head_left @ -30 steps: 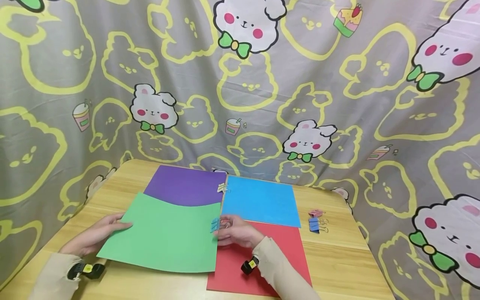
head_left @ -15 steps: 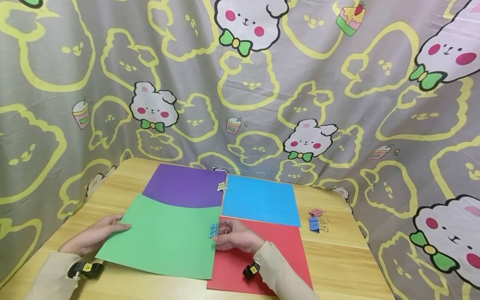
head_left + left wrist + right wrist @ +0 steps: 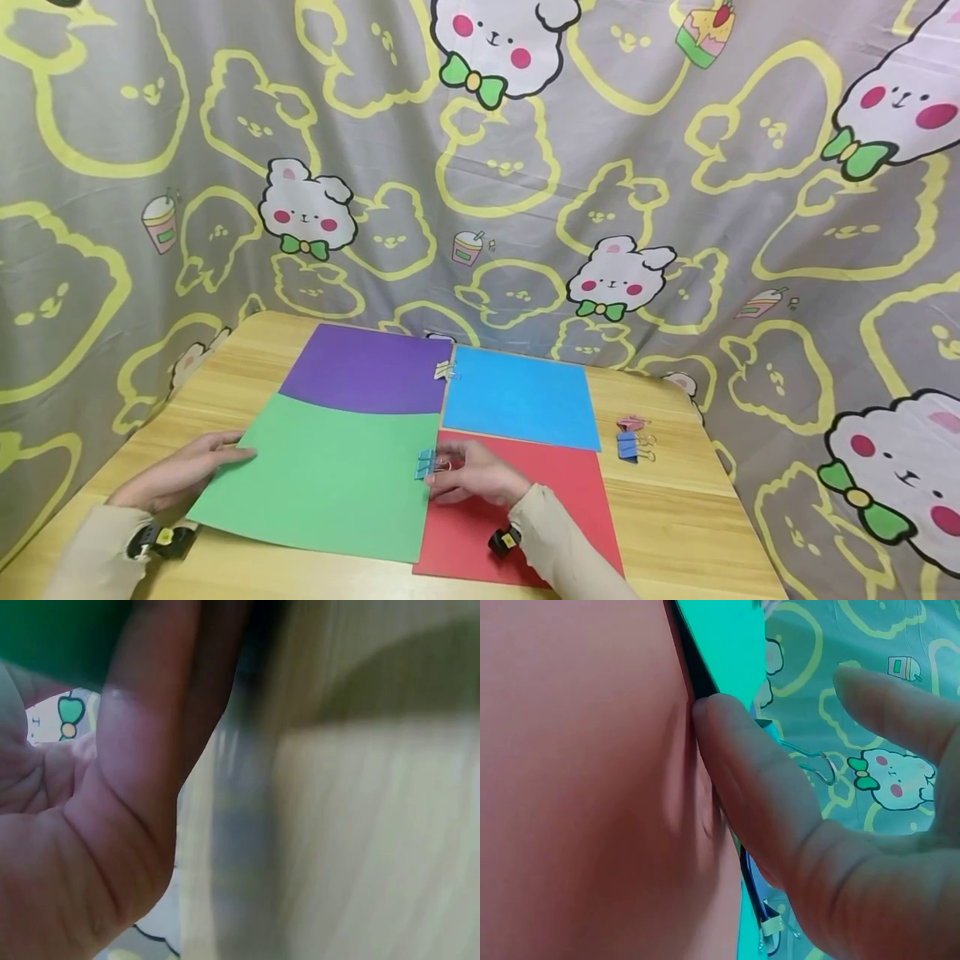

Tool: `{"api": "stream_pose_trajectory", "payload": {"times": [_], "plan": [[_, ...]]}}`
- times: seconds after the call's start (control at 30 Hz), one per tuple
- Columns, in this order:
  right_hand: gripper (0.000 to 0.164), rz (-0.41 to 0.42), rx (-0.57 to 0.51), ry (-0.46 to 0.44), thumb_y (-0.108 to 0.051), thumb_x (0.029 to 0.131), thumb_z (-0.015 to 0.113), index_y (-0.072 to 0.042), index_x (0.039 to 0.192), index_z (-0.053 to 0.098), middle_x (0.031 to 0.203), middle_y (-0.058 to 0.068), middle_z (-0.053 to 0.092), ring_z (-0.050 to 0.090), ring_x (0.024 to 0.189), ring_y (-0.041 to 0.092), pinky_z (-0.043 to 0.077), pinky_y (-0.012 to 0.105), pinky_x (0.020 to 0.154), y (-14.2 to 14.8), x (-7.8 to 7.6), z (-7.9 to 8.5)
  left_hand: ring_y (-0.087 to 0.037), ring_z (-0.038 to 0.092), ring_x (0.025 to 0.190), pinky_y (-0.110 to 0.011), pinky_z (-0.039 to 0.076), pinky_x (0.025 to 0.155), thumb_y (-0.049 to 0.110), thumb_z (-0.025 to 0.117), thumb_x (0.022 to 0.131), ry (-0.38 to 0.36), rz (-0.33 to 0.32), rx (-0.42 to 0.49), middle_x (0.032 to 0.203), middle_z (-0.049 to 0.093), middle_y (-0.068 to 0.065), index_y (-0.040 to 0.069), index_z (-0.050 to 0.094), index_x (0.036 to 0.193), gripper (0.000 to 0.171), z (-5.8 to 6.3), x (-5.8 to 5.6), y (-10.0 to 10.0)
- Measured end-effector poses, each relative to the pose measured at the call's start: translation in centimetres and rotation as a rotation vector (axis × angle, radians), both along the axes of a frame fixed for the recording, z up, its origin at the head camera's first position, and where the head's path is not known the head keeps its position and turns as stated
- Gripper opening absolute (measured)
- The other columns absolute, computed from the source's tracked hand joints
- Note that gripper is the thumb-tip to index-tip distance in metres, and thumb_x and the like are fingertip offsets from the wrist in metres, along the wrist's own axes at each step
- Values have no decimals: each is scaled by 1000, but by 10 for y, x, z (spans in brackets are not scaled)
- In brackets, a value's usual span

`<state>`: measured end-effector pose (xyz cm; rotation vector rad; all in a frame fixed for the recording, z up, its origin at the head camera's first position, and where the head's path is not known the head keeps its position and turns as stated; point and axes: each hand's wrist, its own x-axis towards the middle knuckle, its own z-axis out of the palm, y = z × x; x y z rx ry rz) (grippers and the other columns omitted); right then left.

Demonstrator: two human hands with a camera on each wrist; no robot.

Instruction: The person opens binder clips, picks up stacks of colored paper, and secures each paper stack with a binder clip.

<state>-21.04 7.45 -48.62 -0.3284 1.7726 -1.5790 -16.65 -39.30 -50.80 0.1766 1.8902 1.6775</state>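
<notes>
Left hand closely pinching the green sheet near the tabletop's left edge, right hand's hold unclear, I could buckle it by pushing inward.

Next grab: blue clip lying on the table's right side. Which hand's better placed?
Probably the right hand: it's at the green sheet's right edge, nearer the blue clip. The left hand is farther off, holding the sheet's left edge.

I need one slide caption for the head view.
Left hand holds a green sheet, right hand at the teal binder clip on its edge.
</notes>
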Motion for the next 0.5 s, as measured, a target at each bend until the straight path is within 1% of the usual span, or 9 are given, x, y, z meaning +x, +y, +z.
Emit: {"api": "stream_pose_trajectory", "payload": {"times": [0.07,0.13,0.17,0.23,0.3,0.37,0.4,0.5], "plan": [[60,4,5,10,-7,94,74,6,147,48,124,19,65,75,89,23,65,48,84,0,0,1,-24,75,97,-48,64,87,27,38,113,5,14,-44,105,74,-1,-21,-9,153,78,1,1,-3],[59,2,15,15,-8,94,74,6,146,50,122,17,65,75,89,23,65,46,84,0,1,1,-22,75,97,-46,64,87,28,38,113,17,25,-86,106,74,0,-22,-6,153,78,3,3,-6],[58,-1,20,19,-8,94,75,6,145,50,122,17,65,75,89,23,65,46,84,0,1,2,-23,75,98,-46,64,87,28,39,113,23,33,-108,108,75,-3,-23,-2,153,76,5,4,-8],[59,-6,28,24,-8,93,75,6,145,51,122,16,64,75,88,23,65,44,85,0,1,3,-23,74,103,-45,64,88,28,39,113,44,40,-157,117,72,-18,-23,5,153,73,9,6,-13],[60,-11,34,24,-8,93,76,7,145,51,124,16,64,75,89,23,65,43,86,0,1,4,-26,73,108,-44,64,88,29,39,113,62,59,-213,132,65,-30,-23,14,153,70,15,8,-17],[61,-16,44,37,-9,93,76,7,146,50,128,16,63,76,89,22,65,41,86,1,2,5,-26,73,109,-42,64,87,30,40,113,80,70,-254,137,59,-37,-23,20,152,68,21,9,-21],[62,-18,50,42,-10,93,76,7,146,50,129,16,63,76,89,21,65,40,86,2,2,6,-25,74,108,-41,65,87,30,40,113,84,77,-274,138,58,-38,-23,21,151,68,24,10,-22],[64,-24,77,60,-11,91,77,6,146,49,131,16,62,76,90,20,65,40,85,5,4,9,-22,76,103,-39,65,84,29,41,113,95,95,-286,129,67,-32,-25,19,150,69,30,12,-25]]}}
